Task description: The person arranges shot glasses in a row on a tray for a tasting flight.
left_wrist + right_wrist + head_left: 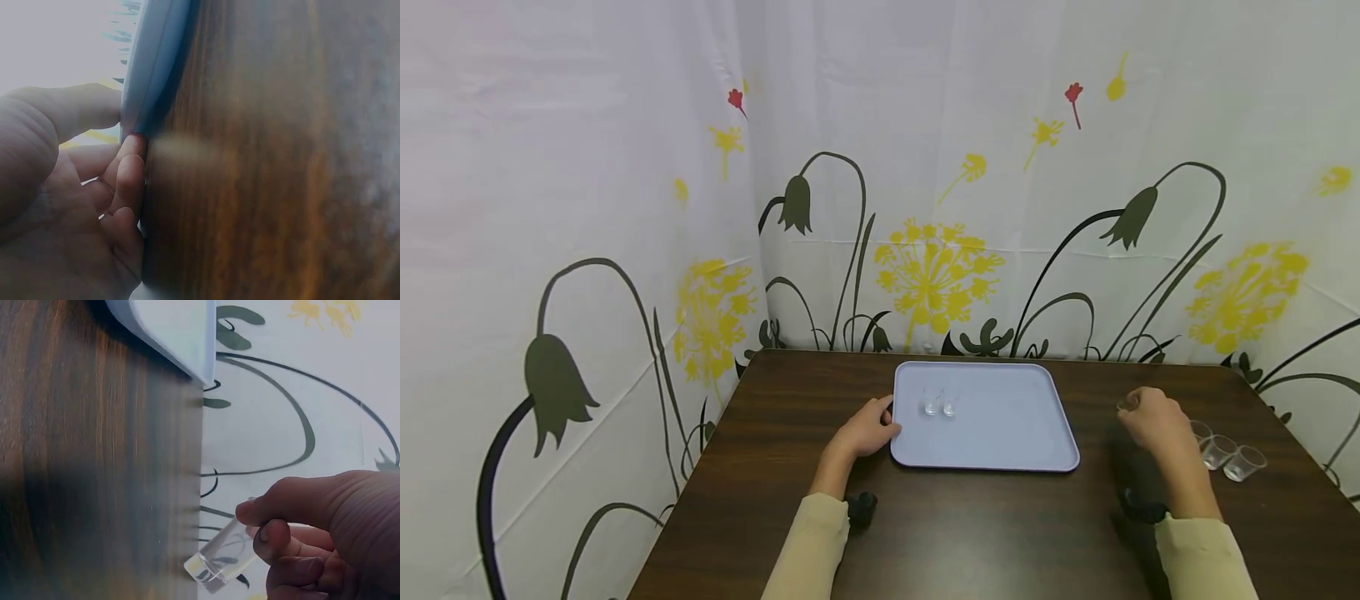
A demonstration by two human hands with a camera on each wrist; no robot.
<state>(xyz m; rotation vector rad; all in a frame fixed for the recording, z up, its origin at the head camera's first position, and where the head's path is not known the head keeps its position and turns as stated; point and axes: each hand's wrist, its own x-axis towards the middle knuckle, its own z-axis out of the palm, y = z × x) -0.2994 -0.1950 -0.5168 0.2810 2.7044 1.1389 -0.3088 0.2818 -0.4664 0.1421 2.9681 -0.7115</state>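
Observation:
My left hand point(867, 427) is at the left edge of a pale blue tray point(1000, 433), pinching its rim between thumb and fingers. The left wrist view shows the tray's side point(150, 69) with the fingertips point(132, 147) at it. Two small clear glasses point(950, 408) stand side by side on the tray's left part. Away to the tray's right, my right hand point(1156, 423) holds another small clear glass point(219, 562) by its upper part, between thumb and fingers. In the right wrist view that glass appears tilted, its thick base pointing away from the hand.
Several more clear glasses point(1245, 463) are grouped on the dark wooden table point(985, 533), just right of my right hand. A white curtain point(940, 125) with printed flowers hangs behind the table and along its left side.

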